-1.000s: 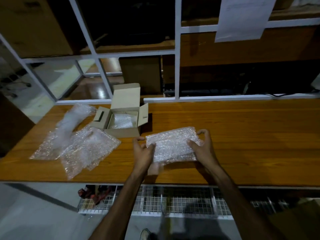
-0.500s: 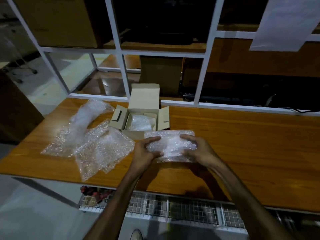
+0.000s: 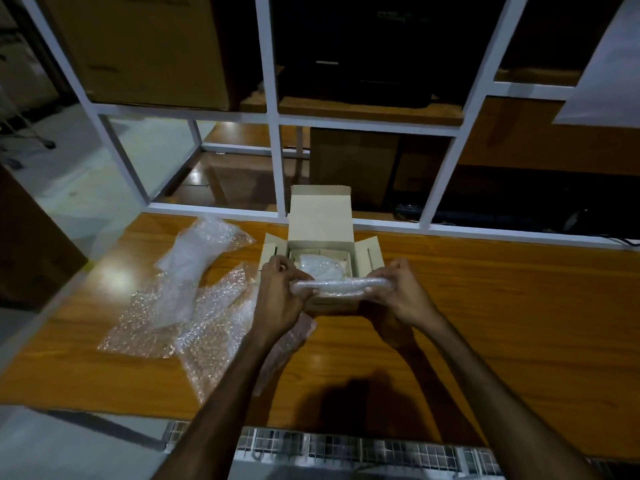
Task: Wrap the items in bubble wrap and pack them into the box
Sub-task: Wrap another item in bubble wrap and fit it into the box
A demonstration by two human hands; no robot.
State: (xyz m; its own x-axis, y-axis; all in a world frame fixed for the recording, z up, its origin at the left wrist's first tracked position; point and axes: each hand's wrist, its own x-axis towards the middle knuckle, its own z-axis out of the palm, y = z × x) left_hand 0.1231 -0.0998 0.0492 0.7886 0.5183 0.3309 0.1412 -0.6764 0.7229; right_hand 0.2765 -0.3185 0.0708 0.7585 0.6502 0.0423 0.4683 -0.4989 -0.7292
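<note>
From the head view, I held the wrapped bundle [image 3: 341, 285] level between both hands, just above the near edge of the open box [image 3: 322, 237]. My left hand [image 3: 282, 299] had its grip closed round the bundle's left end, thumb on top and fingers curled beneath; my right hand [image 3: 401, 289] gripped the right end the same way, fingers folded over the bubble wrap. So the bundle ran crosswise from one grip to the other, its middle bare and showing between my hands (what lay inside the wrap, I could not tell).

The box stood on the bench [image 3: 485, 306] with its lid flap upright at the far side and its two side flaps spread outward. Inside it another wrapped item [image 3: 320, 266] already lay, just beyond the bundle I held.

To the left of the box, loose sheets of bubble wrap [image 3: 194, 306] lay overlapping on the bench, one sheet reaching beneath my left forearm. Behind the bench rose a white frame [image 3: 272, 116] with cardboard cartons [image 3: 138, 50] beyond it.
</note>
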